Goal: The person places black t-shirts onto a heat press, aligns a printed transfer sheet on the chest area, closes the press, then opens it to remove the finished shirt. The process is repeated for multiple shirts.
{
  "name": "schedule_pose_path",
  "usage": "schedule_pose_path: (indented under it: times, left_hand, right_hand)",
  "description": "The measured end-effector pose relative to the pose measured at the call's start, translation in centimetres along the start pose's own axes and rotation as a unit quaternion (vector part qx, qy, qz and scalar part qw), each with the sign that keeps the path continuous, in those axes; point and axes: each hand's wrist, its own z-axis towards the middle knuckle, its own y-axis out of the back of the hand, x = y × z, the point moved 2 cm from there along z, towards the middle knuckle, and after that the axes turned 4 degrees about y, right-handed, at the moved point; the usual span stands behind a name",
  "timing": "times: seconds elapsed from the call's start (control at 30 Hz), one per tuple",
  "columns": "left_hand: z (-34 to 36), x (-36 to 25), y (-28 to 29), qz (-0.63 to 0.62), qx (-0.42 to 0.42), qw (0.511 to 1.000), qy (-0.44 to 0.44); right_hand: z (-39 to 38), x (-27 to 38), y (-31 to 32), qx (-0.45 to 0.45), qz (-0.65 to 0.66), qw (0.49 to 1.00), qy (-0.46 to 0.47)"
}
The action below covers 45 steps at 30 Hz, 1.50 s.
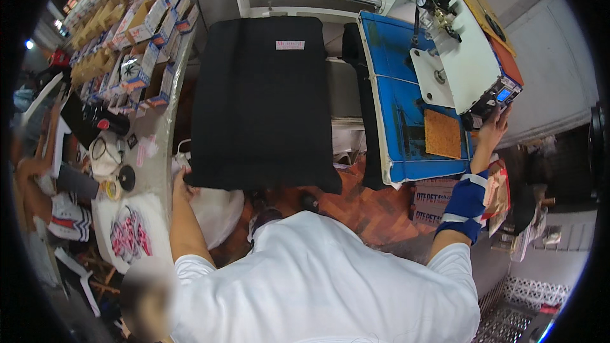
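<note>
A black garment (260, 101) is spread over the flat bed of a heat press, with a small white and pink label (290, 45) near its far edge. At its near left corner is my left hand (180, 179), touching or very close to the cloth; its fingers are mostly hidden. To the right, the press's blue heating head (397, 98) carries a tan square pad (443, 134). My right hand (494, 128) reaches up to the control box (492, 98) with its small lit screen, fingers stretched out against it. A blue and white band wraps my right forearm.
Left of the press, a long table (152, 152) bears open cardboard boxes (143, 25), tape rolls and a sheet with a pink and black print (130, 234). Another person (38, 184) is at the far left. A printed carton (433, 200) stands under the blue head.
</note>
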Motion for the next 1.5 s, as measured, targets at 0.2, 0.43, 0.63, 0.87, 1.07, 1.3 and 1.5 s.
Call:
schedule_pose_path:
  times: [0.2, 0.43, 0.63, 0.87, 1.07, 1.3, 1.5]
  left_hand:
    - [7.5, -11.2, -9.5, -0.011, 0.364, 0.926, 0.094]
    - [9.6, -26.6, -25.9, -0.152, 0.435, 0.88, -0.115]
    - [-3.9, -31.6, -33.4, -0.005, 0.226, 0.895, -0.385]
    - [-35.1, -21.5, -35.0, 0.2, 0.597, 0.345, -0.696]
    - [-40.3, -18.7, -43.9, 0.221, 0.548, 0.389, -0.707]
    - [-45.5, 1.2, -45.1, 0.41, 0.727, 0.138, -0.533]
    - [-34.0, 7.8, -31.5, 0.481, 0.732, 0.475, -0.085]
  right_hand:
    - [-7.8, 8.7, 7.5, 0.017, -0.075, 0.995, 0.059]
    - [-20.4, 33.7, 3.1, 0.207, 0.245, 0.935, -0.152]
    - [-20.8, 41.1, -2.2, 0.375, 0.356, 0.824, -0.23]
    - [-6.6, 43.5, 0.6, 0.44, 0.536, 0.658, -0.294]
    - [-5.4, 43.2, 27.2, 0.413, 0.36, 0.835, 0.047]
    - [-12.6, 23.2, 47.9, 0.074, 0.396, 0.902, 0.156]
    - [-18.0, 19.8, 44.3, 0.093, 0.213, 0.972, -0.047]
